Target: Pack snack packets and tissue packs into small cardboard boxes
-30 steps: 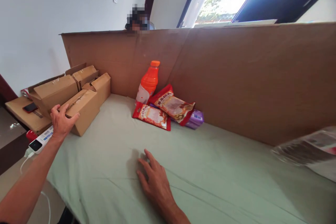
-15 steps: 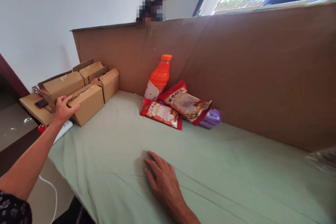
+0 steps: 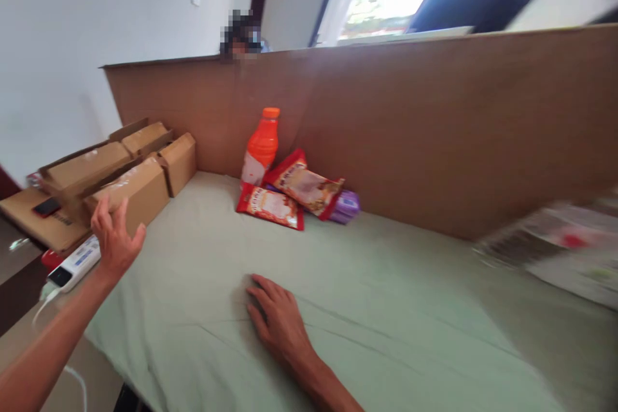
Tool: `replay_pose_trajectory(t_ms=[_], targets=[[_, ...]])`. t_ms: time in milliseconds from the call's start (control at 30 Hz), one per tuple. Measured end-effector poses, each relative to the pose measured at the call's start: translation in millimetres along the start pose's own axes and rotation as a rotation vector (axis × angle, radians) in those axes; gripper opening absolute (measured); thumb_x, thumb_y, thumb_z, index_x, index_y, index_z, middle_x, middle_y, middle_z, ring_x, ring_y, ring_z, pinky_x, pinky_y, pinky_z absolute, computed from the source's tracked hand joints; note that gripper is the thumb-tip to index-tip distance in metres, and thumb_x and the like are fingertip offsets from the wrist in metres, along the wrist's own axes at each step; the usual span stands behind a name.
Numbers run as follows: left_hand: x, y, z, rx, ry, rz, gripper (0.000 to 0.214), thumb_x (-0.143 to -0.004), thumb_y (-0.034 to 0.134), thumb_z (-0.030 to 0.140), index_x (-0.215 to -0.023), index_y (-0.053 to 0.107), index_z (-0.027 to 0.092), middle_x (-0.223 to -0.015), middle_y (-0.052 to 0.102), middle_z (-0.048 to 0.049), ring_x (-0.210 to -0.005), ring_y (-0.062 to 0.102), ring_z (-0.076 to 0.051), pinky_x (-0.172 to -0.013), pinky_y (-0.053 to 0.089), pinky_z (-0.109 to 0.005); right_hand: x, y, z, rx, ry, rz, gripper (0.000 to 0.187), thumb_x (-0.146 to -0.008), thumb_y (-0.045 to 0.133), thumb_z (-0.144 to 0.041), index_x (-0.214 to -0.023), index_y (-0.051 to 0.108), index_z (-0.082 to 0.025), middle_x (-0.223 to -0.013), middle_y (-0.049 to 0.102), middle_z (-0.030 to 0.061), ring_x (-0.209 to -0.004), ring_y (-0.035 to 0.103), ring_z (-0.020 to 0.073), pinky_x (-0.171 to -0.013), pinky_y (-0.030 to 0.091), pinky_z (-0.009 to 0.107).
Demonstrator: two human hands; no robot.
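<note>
At the left, my left hand [image 3: 116, 238] is raised with fingers apart in front of the nearest cardboard box [image 3: 145, 196]; whether a fingertip still touches it I cannot tell. My right hand [image 3: 277, 312] rests on the green cloth [image 3: 203, 283], fingers extended, holding nothing. Beyond it lie two red snack packets, the front packet [image 3: 273, 206] flat on the cloth and the rear packet [image 3: 306, 183] leaning over a purple package [image 3: 345, 206]. An orange bottle [image 3: 263, 141] stands behind them, its base partly hidden.
More cardboard boxes [image 3: 89, 167] stand at the left, near a dark phone [image 3: 47, 207] and a white power strip [image 3: 80, 264] with a cable. A tall cardboard panel [image 3: 410, 129] closes the back. Clear plastic bags [image 3: 545, 251] lie at right. A person's head [image 3: 241, 35] shows above the panel.
My left hand has come away from the top edge of the near box, and its fingers have lifted. The view has swung right, bringing in the plastic bags. My right hand stays on the cloth.
</note>
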State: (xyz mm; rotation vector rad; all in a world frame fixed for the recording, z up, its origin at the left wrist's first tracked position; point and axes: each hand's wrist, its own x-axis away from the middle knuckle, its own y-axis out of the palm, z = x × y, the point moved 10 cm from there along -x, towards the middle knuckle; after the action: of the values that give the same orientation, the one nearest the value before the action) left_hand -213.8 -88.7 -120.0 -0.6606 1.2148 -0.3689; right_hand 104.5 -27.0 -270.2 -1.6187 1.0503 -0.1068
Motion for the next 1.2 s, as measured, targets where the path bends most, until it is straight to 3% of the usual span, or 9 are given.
replay_pose_trajectory(t_ms=[267, 400, 500, 667, 800, 900, 1000, 1100, 1200], targets=[[85.0, 138.4, 152.8, 0.257, 0.435, -0.522, 0.056, -0.088, 0.041, 0.051, -0.127, 0.063, 0.017, -0.135, 0.059, -0.0207, -0.126, 0.054, -0.038, -0.105, 0.043, -0.056, -23.8, -21.2, -11.6, 0.086, 0.032, -0.124, 0.025, -0.087, 0.067, -0.033, -0.110, 0.068, -0.022, -0.130, 0.067, 0.0040, -0.119, 0.059, 0.0195, -0.096, 0.046, 0.034], [111.7, 155.6, 215.7, 0.235, 0.625, -0.512, 0.059, -0.093, 0.034, 0.048, -0.128, 0.067, 0.014, -0.138, 0.060, -0.0231, -0.130, 0.052, -0.040, -0.107, 0.038, -0.060, 6.8, -60.9, 20.7, 0.222, -0.076, -0.109, 0.024, -0.086, 0.068, -0.039, -0.105, 0.071, -0.026, -0.128, 0.069, -0.0011, -0.119, 0.059, 0.0171, -0.093, 0.046, 0.031], [145.2, 137.6, 252.5, 0.294, 0.779, -0.457, 0.057, -0.093, 0.041, 0.049, -0.134, 0.064, 0.017, -0.141, 0.060, -0.0208, -0.132, 0.052, -0.040, -0.109, 0.034, -0.062, 45.6, -156.8, 104.0, 0.453, 0.194, 0.124, 0.023, -0.078, 0.075, -0.031, -0.100, 0.072, -0.027, -0.125, 0.071, 0.0012, -0.115, 0.062, 0.0189, -0.093, 0.047, 0.032], [218.9, 84.7, 318.6, 0.491, 1.107, -0.385, 0.068, -0.085, 0.061, 0.056, -0.146, 0.050, 0.030, -0.150, 0.053, -0.0126, -0.136, 0.051, -0.036, -0.113, 0.033, -0.056, 124.8, -352.8, 231.8, 0.692, 0.591, 0.472, 0.024, -0.088, 0.058, -0.021, -0.109, 0.066, -0.013, -0.134, 0.059, 0.0266, -0.128, 0.051, 0.0396, -0.099, 0.039, 0.058], [280.2, 45.9, 366.6, 0.647, 1.379, -0.380, 0.047, -0.090, 0.064, 0.040, -0.136, 0.058, 0.030, -0.139, 0.064, -0.0097, -0.128, 0.060, -0.030, -0.111, 0.043, -0.048, 169.9, -442.3, 285.1, 0.720, 0.732, 0.633, 0.026, -0.093, 0.056, -0.042, -0.082, 0.063, -0.020, -0.098, 0.068, 0.0175, -0.120, 0.057, 0.0407, -0.094, 0.037, 0.064], [302.3, 41.7, 380.9, 0.732, 1.384, -0.486, 0.036, -0.095, 0.059, 0.024, -0.131, 0.060, 0.029, -0.137, 0.066, -0.0083, -0.129, 0.060, -0.027, -0.111, 0.047, -0.046, 172.5, -452.1, 303.8, 0.668, 0.729, 0.593, 0.052, -0.095, 0.048, -0.054, -0.053, 0.049, -0.024, -0.056, 0.055, 0.0065, -0.087, 0.069, 0.0353, -0.083, 0.041, 0.062], [289.0, 57.8, 372.2, 0.821, 1.139, -0.713, 0.056, -0.089, 0.067, 0.027, -0.142, 0.051, 0.026, -0.145, 0.058, -0.0148, -0.133, 0.057, -0.030, -0.108, 0.052, -0.046, 154.7, -433.0, 291.6, 0.635, 0.642, 0.504, 0.053, -0.093, 0.049, -0.056, -0.051, 0.051, -0.025, -0.041, 0.040, 0.0012, -0.062, 0.065, 0.0298, -0.074, 0.044, 0.059], [244.5, 81.4, 341.7, 0.862, 0.724, -0.881, 0.085, -0.080, 0.072, 0.029, -0.155, 0.032, 0.028, -0.158, 0.042, -0.0174, -0.142, 0.045, -0.035, -0.110, 0.049, -0.053, 131.9, -395.4, 239.5, 0.618, 0.505, 0.404, 0.029, -0.088, 0.059, -0.047, -0.069, 0.067, -0.026, -0.047, 0.053, 0.0029, -0.059, 0.062, 0.0272, -0.075, 0.047, 0.055], [186.5, 83.6, 307.0, 0.910, 0.429, -0.833, 0.088, -0.086, 0.067, 0.035, -0.159, 0.019, 0.033, -0.162, 0.032, -0.0160, -0.147, 0.036, -0.038, -0.115, 0.037, -0.062, 109.8, -345.5, 150.0, 0.554, 0.317, 0.285, 0.014, -0.087, 0.061, -0.035, -0.089, 0.072, -0.026, -0.070, 0.069, 0.0033, -0.072, 0.066, 0.0229, -0.086, 0.049, 0.047]])
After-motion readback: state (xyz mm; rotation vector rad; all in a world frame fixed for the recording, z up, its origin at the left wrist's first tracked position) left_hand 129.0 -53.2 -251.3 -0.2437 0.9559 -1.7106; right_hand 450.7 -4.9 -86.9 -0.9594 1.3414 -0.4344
